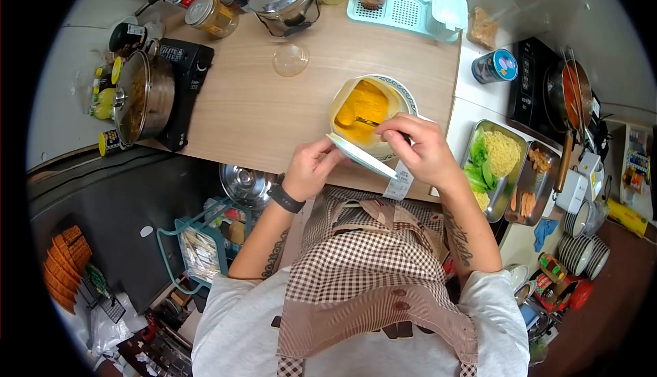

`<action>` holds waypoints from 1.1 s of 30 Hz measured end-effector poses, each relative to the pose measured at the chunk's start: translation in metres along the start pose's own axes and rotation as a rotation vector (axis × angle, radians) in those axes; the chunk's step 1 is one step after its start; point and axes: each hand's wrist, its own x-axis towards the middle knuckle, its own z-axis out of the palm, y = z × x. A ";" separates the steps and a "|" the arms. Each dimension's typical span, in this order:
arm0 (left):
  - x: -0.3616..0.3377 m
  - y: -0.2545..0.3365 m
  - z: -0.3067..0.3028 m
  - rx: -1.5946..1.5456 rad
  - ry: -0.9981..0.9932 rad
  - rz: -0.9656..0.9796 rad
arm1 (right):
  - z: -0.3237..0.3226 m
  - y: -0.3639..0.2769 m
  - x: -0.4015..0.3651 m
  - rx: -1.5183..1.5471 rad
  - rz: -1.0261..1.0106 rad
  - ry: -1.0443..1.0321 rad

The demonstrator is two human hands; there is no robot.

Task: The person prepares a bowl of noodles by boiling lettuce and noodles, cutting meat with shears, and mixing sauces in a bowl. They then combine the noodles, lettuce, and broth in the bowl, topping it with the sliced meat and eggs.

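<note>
My left hand [311,170] is closed on the edge of a flat, lid-like white piece [363,155] with a pale green rim, held tilted at the near side of the bowl. Behind it, a pale container [337,107] of bright yellow, powdery food [366,105] sits in a bowl [404,93] with a blue patterned rim. Fingers pinched, my right hand [421,141] grips a thin utensil [367,122] whose end is in the yellow food. Its handle is mostly hidden by the fingers. A printed paper label [399,184] hangs below the white piece.
A large lidded pot [154,96] stands on a portable stove at left. Behind are a pressure cooker [284,1], jars and a turquoise rack [390,11]. At right are a tray [489,202] of noodles and greens, a blue-lidded tin [505,65] and a pan [568,96].
</note>
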 end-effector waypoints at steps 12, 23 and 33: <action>0.009 -0.032 -0.030 -0.090 0.193 -0.069 | -0.011 0.052 -0.035 -0.158 0.204 0.129; 0.074 -0.005 0.006 -0.206 -0.033 -0.035 | -0.053 0.025 0.013 0.189 0.155 0.225; 0.231 -0.023 0.052 -0.405 -0.057 -0.133 | -0.151 0.175 -0.028 -0.046 0.350 0.833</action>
